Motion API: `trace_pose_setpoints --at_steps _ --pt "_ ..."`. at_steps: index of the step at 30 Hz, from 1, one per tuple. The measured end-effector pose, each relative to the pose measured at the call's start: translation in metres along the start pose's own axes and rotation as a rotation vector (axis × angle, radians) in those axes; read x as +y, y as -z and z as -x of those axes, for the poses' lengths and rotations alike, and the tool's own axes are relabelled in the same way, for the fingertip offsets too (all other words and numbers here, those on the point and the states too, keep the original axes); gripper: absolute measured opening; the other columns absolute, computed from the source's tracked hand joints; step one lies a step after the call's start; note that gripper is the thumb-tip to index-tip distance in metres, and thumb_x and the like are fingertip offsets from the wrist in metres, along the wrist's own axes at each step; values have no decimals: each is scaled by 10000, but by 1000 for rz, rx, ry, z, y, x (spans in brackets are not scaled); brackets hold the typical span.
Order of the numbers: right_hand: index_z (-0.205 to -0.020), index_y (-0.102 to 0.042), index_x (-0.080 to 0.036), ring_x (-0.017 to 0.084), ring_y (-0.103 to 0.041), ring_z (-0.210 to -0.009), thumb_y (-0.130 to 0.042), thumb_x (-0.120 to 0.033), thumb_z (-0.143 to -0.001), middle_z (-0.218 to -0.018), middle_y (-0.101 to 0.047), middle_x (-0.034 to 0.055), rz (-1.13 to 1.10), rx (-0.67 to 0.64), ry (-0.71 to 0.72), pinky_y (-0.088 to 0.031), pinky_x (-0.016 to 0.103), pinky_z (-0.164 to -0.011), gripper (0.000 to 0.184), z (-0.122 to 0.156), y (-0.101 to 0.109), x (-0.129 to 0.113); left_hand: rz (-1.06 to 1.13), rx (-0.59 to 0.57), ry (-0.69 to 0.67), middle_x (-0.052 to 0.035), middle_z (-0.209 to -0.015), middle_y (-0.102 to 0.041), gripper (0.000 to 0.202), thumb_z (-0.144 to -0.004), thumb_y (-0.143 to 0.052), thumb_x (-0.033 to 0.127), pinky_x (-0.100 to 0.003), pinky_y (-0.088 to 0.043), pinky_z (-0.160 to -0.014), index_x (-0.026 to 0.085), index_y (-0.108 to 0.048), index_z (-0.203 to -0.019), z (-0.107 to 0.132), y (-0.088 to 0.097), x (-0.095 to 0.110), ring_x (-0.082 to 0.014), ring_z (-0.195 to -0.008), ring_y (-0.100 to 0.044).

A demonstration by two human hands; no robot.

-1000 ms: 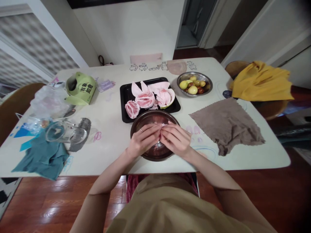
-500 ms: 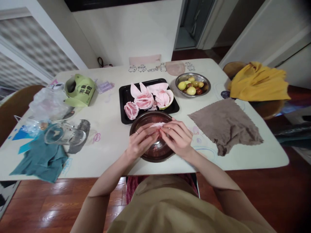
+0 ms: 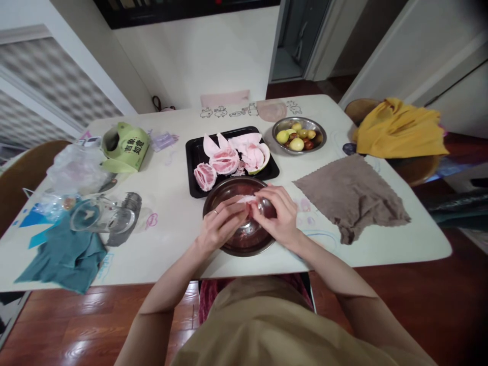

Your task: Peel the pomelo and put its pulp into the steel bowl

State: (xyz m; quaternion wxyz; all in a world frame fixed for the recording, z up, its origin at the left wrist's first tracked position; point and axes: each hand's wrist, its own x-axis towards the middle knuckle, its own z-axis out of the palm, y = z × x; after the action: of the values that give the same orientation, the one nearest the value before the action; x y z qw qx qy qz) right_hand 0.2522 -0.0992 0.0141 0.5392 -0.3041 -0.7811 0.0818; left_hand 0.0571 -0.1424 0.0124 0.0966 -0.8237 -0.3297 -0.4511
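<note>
My left hand (image 3: 222,225) and my right hand (image 3: 276,214) meet over a dark metal bowl (image 3: 229,188) at the table's near edge. Both pinch a pale pink pomelo segment (image 3: 246,200) between their fingertips. A ring shows on my left hand. Just behind the bowl a black tray (image 3: 194,178) carries peeled pomelo pieces (image 3: 224,160) and pink-white rind (image 3: 256,155).
A steel bowl of small green and red fruit (image 3: 298,136) stands back right. A brown cloth (image 3: 353,195) lies to the right, a yellow cloth (image 3: 398,128) on a chair. At left are a glass jar on its side (image 3: 102,216), a teal cloth (image 3: 64,254), a plastic bag (image 3: 76,165) and a green box (image 3: 124,145).
My hands have shifted slightly over the bowl, the fingers working at the segment; the right hand's fingers have curled further over it. The view has tilted a little.
</note>
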Motion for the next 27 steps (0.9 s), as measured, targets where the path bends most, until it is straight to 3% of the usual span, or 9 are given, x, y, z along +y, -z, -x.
trace_pose_setpoints --at_steps 3,10,15,20,23,27 --pt "-1321 -666 -227 253 -714 -1068 -686 -142 -941 -1157 -764 98 -27 -86 54 -621 465 -968 390 -2 3 2 52 16 13 -86 -1121 -737 276 -911 -729 81 -337 -668 -931 168 -686 -1169 1 -2 -4 -245 -1261 -683" --pt "-1451 -599 -225 210 -769 -1053 -637 -62 -960 -1217 -777 68 63 -110 204 -649 369 -988 520 5 6 11 55 -55 -58 -99 -1163 -733 292 -935 -698 84 -359 -670 -956 156 -668 -1217 4 7 -10 -268 -1330 -643" --pt "-1399 -647 -231 200 -792 -934 -648 -68 -946 -1104 -809 52 78 -54 216 -658 363 -983 481 5 5 10 44 -91 -75 -92 -1188 -735 396 -943 -686 80 -366 -662 -989 179 -628 -1322 4 6 -8 -264 -1334 -644" --pt "-1335 -676 -182 204 -785 -866 -656 -63 -937 -1009 -816 69 109 -35 258 -660 378 -965 416 5 3 11 50 -68 65 -176 -1351 -677 637 -936 -729 177 -367 -636 -1043 156 -468 -1516 1 -2 -10 -247 -1277 -679" --pt "-1298 -691 -173 205 -781 -886 -658 -60 -932 -1016 -815 76 140 -31 283 -653 373 -969 385 5 1 13 75 -132 80 -160 -1353 -691 548 -961 -691 186 -388 -607 -1097 162 -520 -1481 -2 -1 -11 -243 -1286 -677" --pt "-1309 -685 -170 224 -763 -972 -645 -59 -931 -1076 -803 89 104 -89 221 -646 407 -969 396 2 1 11 78 -89 48 -136 -1314 -720 485 -966 -672 146 -398 -613 -1094 162 -566 -1439 -5 2 -10 -239 -1297 -673"
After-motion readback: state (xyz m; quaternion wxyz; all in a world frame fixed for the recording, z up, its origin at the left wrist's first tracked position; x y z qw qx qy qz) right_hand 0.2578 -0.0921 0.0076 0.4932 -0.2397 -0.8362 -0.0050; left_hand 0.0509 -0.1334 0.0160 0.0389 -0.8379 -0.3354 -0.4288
